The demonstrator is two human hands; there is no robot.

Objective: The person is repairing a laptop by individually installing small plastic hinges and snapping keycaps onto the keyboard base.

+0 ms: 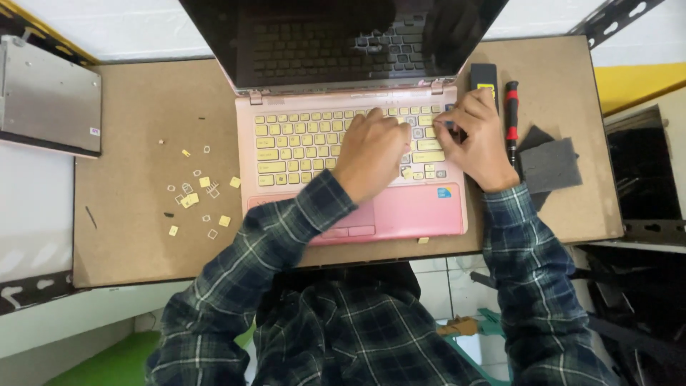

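From the head view I look straight down on a pink laptop [357,154] lying open on a brown board surface [143,107], its dark screen tipped away from me at the top. I take the laptop as my landmark.

My left hand [371,154] lies on the right half of the laptop's pale yellow keyboard [300,139], knuckles up, with the fingers curled down onto the keys; I cannot tell whether they pinch anything. Just past its fingertips one spot in the keyboard looks grey, where a cap seems to be off.

My right hand [479,139] sits at the laptop's right edge, touching the last keys of the upper rows. Its fingers [457,118] are drawn together over something small and dark at that edge, though I cannot make out what it is.

Just right of the laptop, beside my right hand, a red and black screwdriver [511,118] lies lengthwise, with a small black case [484,75] at the laptop's right hinge corner and a dark grey pad [550,164] further right.

Left of the laptop, well apart from both hands, loose yellow keycaps [204,182] and small white clips lie scattered on the surface. Far left of the laptop, a flat grey metal drive [46,96] overhangs the surface's corner.
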